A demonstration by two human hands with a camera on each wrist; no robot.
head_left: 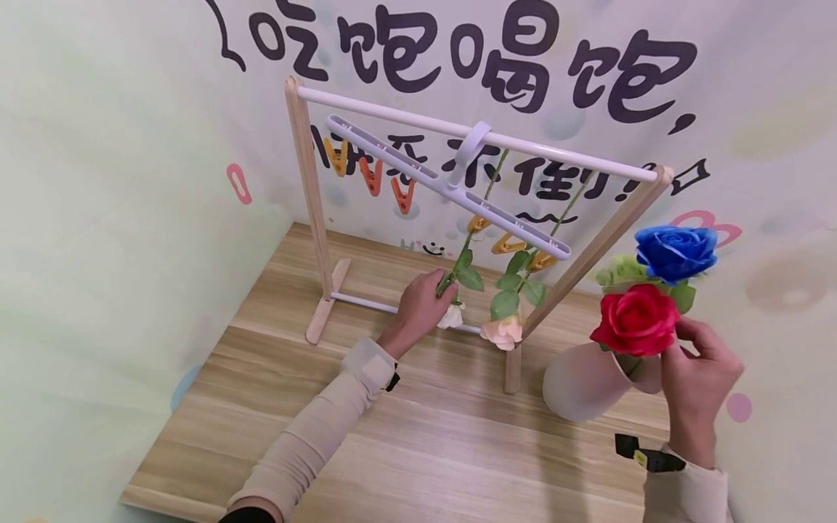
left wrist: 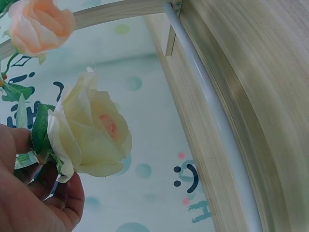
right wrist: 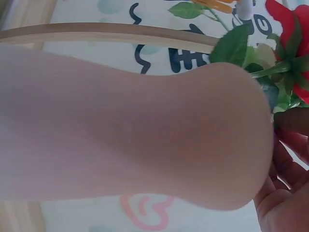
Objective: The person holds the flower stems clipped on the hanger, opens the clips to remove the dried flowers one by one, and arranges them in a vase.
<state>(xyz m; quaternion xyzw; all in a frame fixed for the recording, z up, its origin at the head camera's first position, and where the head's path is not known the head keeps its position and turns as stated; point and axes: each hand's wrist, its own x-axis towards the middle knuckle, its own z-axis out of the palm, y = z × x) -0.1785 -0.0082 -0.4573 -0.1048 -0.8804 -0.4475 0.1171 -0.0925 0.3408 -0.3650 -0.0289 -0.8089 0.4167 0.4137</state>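
Note:
My left hand [head_left: 421, 305] pinches the stem of a cream-white rose [left wrist: 96, 130] just behind its bloom. The rose hangs head down, and its stem runs up to a clip on a lilac hanger [head_left: 451, 190]. Beside it a peach rose [head_left: 503, 332] hangs the same way. At the mouth of a pale vase [head_left: 582, 381], my right hand [head_left: 702, 370] has thumb and finger curled together, apparently round a rose stem; the contact is hidden. A red rose [head_left: 636, 319] and a blue rose [head_left: 676, 253] rise from the vase.
The hanger hooks over the white top bar of a wooden rack [head_left: 310, 196]. Orange and yellow clips [head_left: 370, 176] dangle from its left half. Rack and vase stand on a wood-grain table [head_left: 418, 450]. Behind is a printed cloth [head_left: 163, 145] with large dark characters.

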